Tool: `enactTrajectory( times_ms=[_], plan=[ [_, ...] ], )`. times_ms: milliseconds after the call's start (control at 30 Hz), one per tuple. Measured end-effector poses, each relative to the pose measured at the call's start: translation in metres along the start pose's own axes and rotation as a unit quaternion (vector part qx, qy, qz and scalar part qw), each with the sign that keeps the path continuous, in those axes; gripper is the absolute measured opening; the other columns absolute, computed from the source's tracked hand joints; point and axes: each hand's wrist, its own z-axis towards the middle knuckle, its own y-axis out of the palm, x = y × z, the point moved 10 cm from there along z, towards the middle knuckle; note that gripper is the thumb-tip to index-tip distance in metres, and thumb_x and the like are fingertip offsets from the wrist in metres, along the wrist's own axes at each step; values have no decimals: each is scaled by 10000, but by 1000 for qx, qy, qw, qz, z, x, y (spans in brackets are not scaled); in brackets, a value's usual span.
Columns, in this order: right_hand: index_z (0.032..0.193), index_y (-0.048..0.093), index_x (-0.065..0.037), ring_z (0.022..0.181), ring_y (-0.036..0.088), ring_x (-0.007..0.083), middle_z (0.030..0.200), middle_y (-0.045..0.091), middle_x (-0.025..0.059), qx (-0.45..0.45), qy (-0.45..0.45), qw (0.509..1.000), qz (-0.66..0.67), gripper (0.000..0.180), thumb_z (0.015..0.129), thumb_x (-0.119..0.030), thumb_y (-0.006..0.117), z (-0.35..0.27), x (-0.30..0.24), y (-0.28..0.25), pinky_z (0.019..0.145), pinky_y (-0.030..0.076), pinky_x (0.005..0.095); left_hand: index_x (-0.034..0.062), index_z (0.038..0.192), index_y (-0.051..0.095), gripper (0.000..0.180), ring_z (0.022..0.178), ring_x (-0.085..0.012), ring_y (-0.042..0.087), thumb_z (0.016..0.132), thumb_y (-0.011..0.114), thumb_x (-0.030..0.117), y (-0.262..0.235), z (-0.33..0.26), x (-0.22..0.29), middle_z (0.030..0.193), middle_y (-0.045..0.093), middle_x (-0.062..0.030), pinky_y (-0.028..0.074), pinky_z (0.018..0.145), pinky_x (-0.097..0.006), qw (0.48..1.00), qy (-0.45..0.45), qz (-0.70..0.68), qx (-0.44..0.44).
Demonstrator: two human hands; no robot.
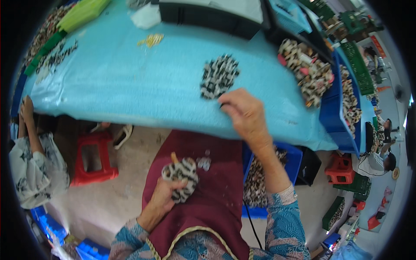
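Over my lap, my left hand (162, 197) is closed around a small black-and-white striped plush piece (185, 180) with a short orange-tan bit sticking up from its top. My right hand (247, 112) reaches over the near edge of the table, its thumb and forefinger pinched on a small dark piece (223, 105). Just beyond those fingertips, a pile of small black, white and grey pieces (219, 76) lies on the blue table cover (143, 82). What kind of pieces they are is too small to tell.
Yellow pieces (151, 40) lie farther back. A spotted plush heap (305, 71) sits at right, beside a blue crate (336, 108). A black tray (210, 17) stands at the back. Another blue bin (292, 162) is under the table. Red stools (94, 158) and other people flank me.
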Motion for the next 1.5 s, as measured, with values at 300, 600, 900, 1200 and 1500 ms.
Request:
enactTrajectory(
  times_ms=[300, 600, 900, 1200, 1500],
  plan=[
    [885, 616, 25, 673, 581, 96, 808, 634, 59, 64, 232, 917, 317, 109, 783, 50, 590, -66, 1, -13, 609, 476, 220, -31, 1102, 546, 299, 875, -188, 635, 804, 536, -49, 14, -5, 13, 993, 642, -111, 522, 798, -307, 999, 30, -16, 32],
    [925, 620, 36, 635, 533, 77, 796, 612, 56, -45, 407, 743, 529, 152, 774, 35, 634, -173, -5, 104, 568, 446, 195, -9, 1073, 557, 252, 838, -162, 625, 822, 574, 9, 14, -10, 10, 954, 642, -78, 514, 750, -287, 997, 48, 8, 54],
    [926, 646, 4, 620, 490, 42, 767, 596, 3, -53, 419, 743, 519, 149, 778, 0, 650, -185, -1, 119, 548, 412, 175, 0, 1063, 580, 256, 856, -153, 629, 808, 589, -1, 13, -9, 9, 967, 642, -76, 521, 763, -280, 996, 66, 39, 54],
    [928, 632, 24, 642, 542, 64, 771, 602, 20, -72, 432, 733, 520, 133, 796, 14, 621, -183, -5, 119, 579, 466, 193, 8, 989, 634, 273, 781, -111, 603, 724, 699, 0, 16, -14, 24, 905, 639, -50, 491, 713, -238, 977, 167, 128, 23],
    [900, 619, 52, 650, 607, 126, 763, 631, 87, -42, 442, 682, 581, 112, 794, 18, 623, -195, -3, 128, 600, 504, 225, 13, 923, 652, 332, 768, -132, 562, 630, 788, 89, 47, -42, 62, 861, 592, -45, 450, 684, -241, 796, 385, 466, 46]
  ],
)
